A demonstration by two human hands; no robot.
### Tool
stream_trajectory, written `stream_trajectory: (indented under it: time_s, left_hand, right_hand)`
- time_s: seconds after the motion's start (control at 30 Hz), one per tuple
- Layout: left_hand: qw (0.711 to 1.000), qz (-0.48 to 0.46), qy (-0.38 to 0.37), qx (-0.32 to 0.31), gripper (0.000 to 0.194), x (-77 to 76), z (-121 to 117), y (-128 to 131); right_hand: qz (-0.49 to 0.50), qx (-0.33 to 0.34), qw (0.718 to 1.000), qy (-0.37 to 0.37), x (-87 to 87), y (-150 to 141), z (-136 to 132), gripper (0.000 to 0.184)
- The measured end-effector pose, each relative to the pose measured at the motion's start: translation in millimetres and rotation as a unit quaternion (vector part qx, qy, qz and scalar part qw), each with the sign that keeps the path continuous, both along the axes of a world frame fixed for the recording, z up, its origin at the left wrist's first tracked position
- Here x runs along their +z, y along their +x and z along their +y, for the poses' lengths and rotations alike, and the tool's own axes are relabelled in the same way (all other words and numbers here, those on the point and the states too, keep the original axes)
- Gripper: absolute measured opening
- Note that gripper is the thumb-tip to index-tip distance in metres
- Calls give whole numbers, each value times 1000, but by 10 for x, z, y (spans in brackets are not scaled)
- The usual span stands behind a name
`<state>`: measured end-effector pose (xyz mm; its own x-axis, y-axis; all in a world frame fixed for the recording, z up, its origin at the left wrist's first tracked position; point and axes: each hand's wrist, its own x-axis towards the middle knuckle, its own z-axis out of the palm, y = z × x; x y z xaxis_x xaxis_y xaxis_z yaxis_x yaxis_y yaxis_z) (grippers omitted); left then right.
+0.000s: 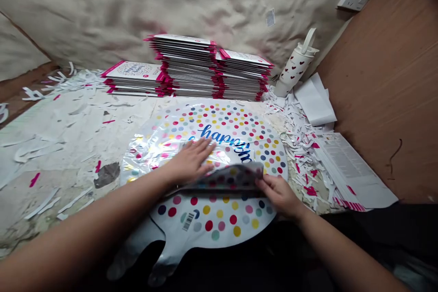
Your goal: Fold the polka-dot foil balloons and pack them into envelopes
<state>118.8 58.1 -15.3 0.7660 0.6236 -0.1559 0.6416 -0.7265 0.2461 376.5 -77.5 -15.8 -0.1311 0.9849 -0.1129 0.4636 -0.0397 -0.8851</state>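
Flat round foil balloons (236, 127) with coloured dots and blue "happy" lettering lie stacked on the table in front of me. My left hand (191, 160) rests flat on the top balloon, fingers stretched out. My right hand (278, 195) pinches a folded edge of a dotted balloon (229, 179) near the stack's right side. A lower balloon (212, 219) with a barcode sticks out toward me.
Stacks of pink-edged packaged cards (208, 68) stand at the back of the table. A white bottle with red hearts (296, 66) leans at the back right. Paper strips litter the table (68, 146). Printed sheets (349, 169) lie at the right beside a brown wall.
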Motion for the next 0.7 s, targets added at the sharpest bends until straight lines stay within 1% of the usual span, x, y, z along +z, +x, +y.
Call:
stream_trajectory:
  time_s: [0.03,0.07,0.13,0.17,0.2,0.23,0.27,0.3,0.33,0.37,0.43,0.47,0.5,0.53,0.57,0.6,0.63,0.67,0.7]
  left_hand:
    - [999,-2,-11,32,62,46,90,-160]
    - [997,-9,-27,65,60,107,164,-308]
    - [987,-35,-39,150,54,256,215,-512]
    - [979,-57,-20,192,52,328,176,-547]
    - [972,-85,16,217,51,387,89,-533]
    - [968,-112,63,218,49,422,-40,-473]
    - [967,-141,107,183,48,431,-199,-378]
    - [974,-156,125,107,47,410,-372,-263]
    - [983,-138,120,27,46,363,-542,-143]
    - [989,-102,105,-14,49,297,-693,-32]
    - [997,-39,58,-45,63,140,-893,123]
    - [998,-18,38,-46,70,67,-938,159]
    - [999,-9,22,-46,74,6,-952,171]
    - [999,-8,13,-47,74,-41,-943,164]
    - [999,-10,9,-49,74,-71,-923,145]
    - [999,-13,7,-51,73,-87,-899,122]
    - [998,-16,5,-54,73,-90,-877,99]
    - [998,-17,3,-57,73,-86,-860,80]
    - [998,-17,1,-59,74,-75,-849,66]
  right_hand:
    - [35,-57,996,-66,23,-5,86,27]
    - [64,-98,986,-117,43,-18,177,28]
    - [96,-136,969,-185,71,-56,346,26]
    - [97,-140,964,-206,79,-76,417,23]
    - [92,-140,961,-220,86,-92,476,20]
    - [86,-143,958,-233,92,-102,522,17]
    - [77,-146,956,-242,99,-105,556,15]
    - [65,-149,955,-248,110,-101,579,14]
    - [50,-152,955,-248,126,-91,592,13]
    - [31,-155,956,-246,148,-78,593,12]
    - [-10,-164,958,-235,207,-67,557,7]
    - [-40,-177,960,-212,238,-80,516,12]
    - [-88,-189,965,-163,264,-111,461,23]
    - [-148,-187,967,-87,278,-160,391,34]
    - [-215,-161,963,9,275,-224,312,44]
    - [-279,-105,949,106,252,-295,229,51]
    - [-330,-30,925,187,210,-365,150,56]
    - [-365,47,899,237,150,-422,82,58]
    - [-384,107,882,251,81,-457,29,57]
